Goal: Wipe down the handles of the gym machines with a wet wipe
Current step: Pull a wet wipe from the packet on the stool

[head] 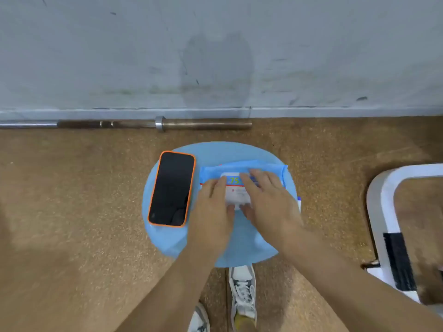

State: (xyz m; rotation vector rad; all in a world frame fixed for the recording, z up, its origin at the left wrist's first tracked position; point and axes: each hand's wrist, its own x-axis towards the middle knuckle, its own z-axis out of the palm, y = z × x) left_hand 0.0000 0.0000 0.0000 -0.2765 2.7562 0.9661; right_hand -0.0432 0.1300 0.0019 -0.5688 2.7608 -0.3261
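Wipe pack (pixel 263 169) under left hand (pixel 213 204), right hand (pixel 269 200); phone (pixel 171 189) at stool (pixel 215 152) edge.

Blue, orange and speckled tan below a scuffed wall.
The round stool top (pixel 215 152) is pale blue. The wet wipe pack (pixel 242 168) is a brighter blue, with a white label, green digits and a red mark. The phone (pixel 171 189) has a black screen and an orange case. The floor (pixel 72 188) is speckled tan-brown, the wall (pixel 215 56) grey-blue with dark scuffs, and the barbell (pixel 203 124) bronze with a silver collar.
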